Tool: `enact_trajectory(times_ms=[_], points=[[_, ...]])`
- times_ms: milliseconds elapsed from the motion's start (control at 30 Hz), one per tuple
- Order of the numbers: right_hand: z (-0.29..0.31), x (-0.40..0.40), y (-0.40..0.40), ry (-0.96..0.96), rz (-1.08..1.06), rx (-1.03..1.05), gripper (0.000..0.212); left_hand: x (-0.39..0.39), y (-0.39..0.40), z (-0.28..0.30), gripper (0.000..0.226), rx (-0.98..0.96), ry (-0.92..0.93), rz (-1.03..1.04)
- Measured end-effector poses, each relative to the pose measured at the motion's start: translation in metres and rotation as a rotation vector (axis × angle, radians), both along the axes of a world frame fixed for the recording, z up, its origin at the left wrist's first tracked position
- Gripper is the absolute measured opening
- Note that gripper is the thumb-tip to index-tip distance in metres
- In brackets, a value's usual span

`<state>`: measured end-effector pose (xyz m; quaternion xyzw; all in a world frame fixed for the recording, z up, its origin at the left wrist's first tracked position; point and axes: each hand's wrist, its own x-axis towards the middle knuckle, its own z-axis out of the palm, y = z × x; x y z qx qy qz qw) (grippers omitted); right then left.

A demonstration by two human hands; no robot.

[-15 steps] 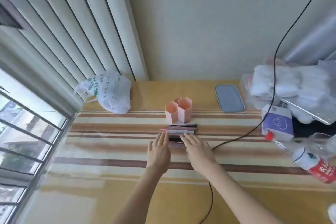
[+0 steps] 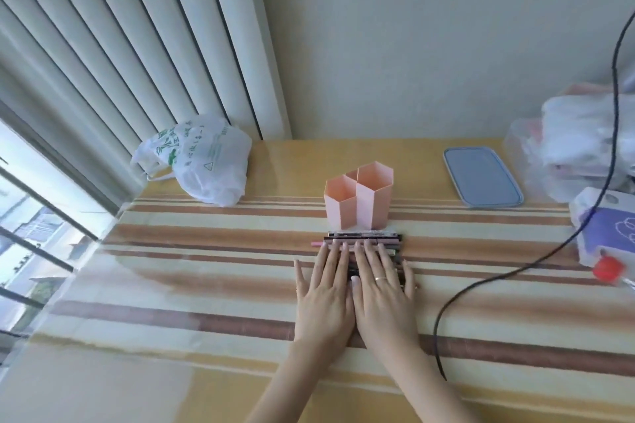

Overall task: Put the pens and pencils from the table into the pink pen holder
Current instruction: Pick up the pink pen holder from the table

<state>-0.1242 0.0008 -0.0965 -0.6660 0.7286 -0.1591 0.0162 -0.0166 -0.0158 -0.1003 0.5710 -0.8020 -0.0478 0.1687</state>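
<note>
A pink pen holder (image 2: 359,201) made of hexagonal tubes stands upright in the middle of the striped table (image 2: 206,251). Just in front of it lies a row of several pens and pencils (image 2: 364,238), side by side and parallel to the table's far edge. My left hand (image 2: 323,288) and my right hand (image 2: 381,282) lie flat and side by side on the nearer pens, fingers spread, fingertips pointing at the holder. Neither hand grips anything. The pens under my palms are mostly hidden.
A white plastic bag (image 2: 202,165) sits at the back left by the window blinds. A grey-blue lid (image 2: 481,180) lies at the back right. Bags, a purple-white pack (image 2: 608,227) and a red-capped bottle (image 2: 608,268) crowd the right edge. A black cable (image 2: 481,282) crosses the table's right side.
Both hands have slid forward over the row of pens and come together, now lying flat on top of it; before, they were just short of it and slightly apart.
</note>
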Motion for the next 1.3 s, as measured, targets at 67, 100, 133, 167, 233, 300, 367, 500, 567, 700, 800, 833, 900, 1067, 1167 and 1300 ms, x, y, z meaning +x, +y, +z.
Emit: enact_trajectory(times_ms=[67, 100, 133, 167, 233, 300, 367, 500, 567, 700, 800, 833, 900, 1067, 1167, 1300], points=[[-0.002, 0.002, 0.0, 0.003, -0.003, -0.01, 0.059, 0.0, -0.001, -0.005, 0.05, -0.043, 0.033, -0.001], [-0.005, 0.001, 0.0, 0.018, 0.001, -0.038, 0.06, 0.001, -0.002, -0.007, 0.05, -0.068, 0.039, -0.007], [-0.007, 0.001, -0.001, 0.025, 0.005, -0.056, 0.061, 0.001, -0.002, -0.009, 0.051, -0.087, 0.046, -0.011], [-0.008, 0.001, -0.001, 0.029, 0.004, -0.067, 0.062, 0.0, -0.003, -0.008, 0.053, -0.097, 0.055, -0.012], [-0.009, 0.001, -0.005, 0.028, -0.009, -0.099, 0.068, -0.001, -0.005, -0.006, 0.061, -0.085, 0.071, -0.013], [-0.008, 0.001, -0.006, 0.038, 0.007, -0.12, 0.077, -0.001, -0.006, -0.005, 0.071, -0.066, 0.067, -0.014], [-0.011, 0.0, -0.003, 0.043, 0.045, -0.112, 0.08, -0.001, -0.003, -0.005, 0.074, -0.062, 0.05, -0.016], [-0.004, 0.0, 0.003, 0.014, 0.06, 0.009, 0.052, 0.0, 0.008, -0.001, 0.066, 0.01, 0.038, 0.007], [-0.004, 0.002, 0.008, 0.008, 0.056, 0.021, 0.05, 0.001, 0.014, -0.002, 0.073, 0.019, 0.031, 0.015], [-0.002, 0.004, 0.01, 0.01, 0.042, -0.019, 0.08, 0.001, 0.013, 0.0, 0.089, -0.007, 0.03, 0.014], [-0.002, 0.002, 0.008, 0.016, 0.023, -0.038, 0.088, 0.0, 0.012, 0.0, 0.087, -0.044, 0.054, -0.001], [-0.001, 0.002, 0.008, 0.016, 0.02, -0.052, 0.087, -0.001, 0.011, 0.0, 0.086, -0.057, 0.067, -0.007], [0.0, 0.003, 0.01, 0.016, 0.001, -0.081, 0.085, -0.001, 0.013, 0.002, 0.085, -0.076, 0.089, -0.027], [0.009, 0.002, 0.008, -0.011, -0.037, -0.049, 0.065, 0.009, 0.002, 0.015, 0.069, -0.141, 0.44, -0.02], [0.017, -0.005, -0.005, -0.009, -0.02, -0.066, 0.069, 0.017, -0.037, 0.034, 0.071, -0.115, 0.627, 0.018], [0.018, -0.009, -0.029, -0.008, 0.098, 0.025, 0.065, 0.004, -0.092, 0.06, 0.106, 0.312, 0.834, -0.02]])
